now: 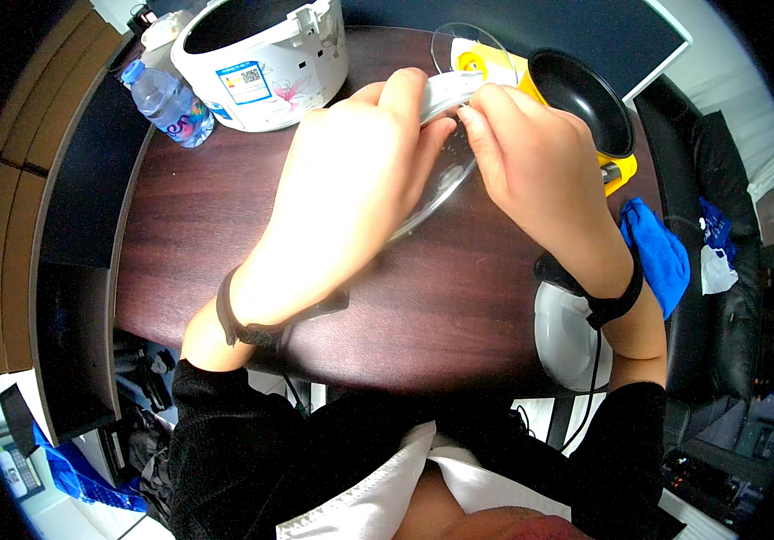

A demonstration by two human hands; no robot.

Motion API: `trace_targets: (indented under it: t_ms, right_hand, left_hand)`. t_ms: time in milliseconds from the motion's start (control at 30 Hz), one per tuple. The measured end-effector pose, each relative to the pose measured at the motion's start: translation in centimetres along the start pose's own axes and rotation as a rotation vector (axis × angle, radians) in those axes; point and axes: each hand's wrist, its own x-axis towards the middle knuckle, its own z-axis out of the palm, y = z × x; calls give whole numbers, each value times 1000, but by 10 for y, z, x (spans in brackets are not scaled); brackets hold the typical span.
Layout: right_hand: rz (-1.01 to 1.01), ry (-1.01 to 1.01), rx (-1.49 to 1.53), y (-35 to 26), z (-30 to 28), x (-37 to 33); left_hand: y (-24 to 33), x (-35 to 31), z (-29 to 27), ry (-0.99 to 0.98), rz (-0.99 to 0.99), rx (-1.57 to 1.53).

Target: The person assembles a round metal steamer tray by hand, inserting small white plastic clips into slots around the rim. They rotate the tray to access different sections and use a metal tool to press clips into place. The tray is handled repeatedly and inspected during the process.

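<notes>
Above the middle of the table, I hold up a clear round lid [448, 184] with a curved white piece [451, 91] along its upper side. My left hand [337, 193] is closed round its left side, the thumb pointing toward the white piece. My right hand [540, 157] is closed in a pinch at the right end of the white piece, thumb against the bent fingers. The two hands nearly meet. Much of the lid is hidden behind my left hand, which is overexposed.
A white rice cooker body [283, 76] stands open at the back left beside a water bottle [171, 106]. At the back right are a black pot [585, 99] on a yellow appliance [619, 174] and a blue cloth [657, 252]. A white rounded object [571, 337] lies near the front right edge.
</notes>
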Motion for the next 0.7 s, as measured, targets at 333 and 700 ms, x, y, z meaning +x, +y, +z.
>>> trace_targets:
  t_ms: [333, 700]
  right_hand:
    - [615, 11, 782, -15, 15, -7]
    - [623, 8, 986, 14, 9, -3]
  left_hand:
    - [8, -3, 3, 35, -13, 60]
    - [-7, 3, -1, 67, 7, -11]
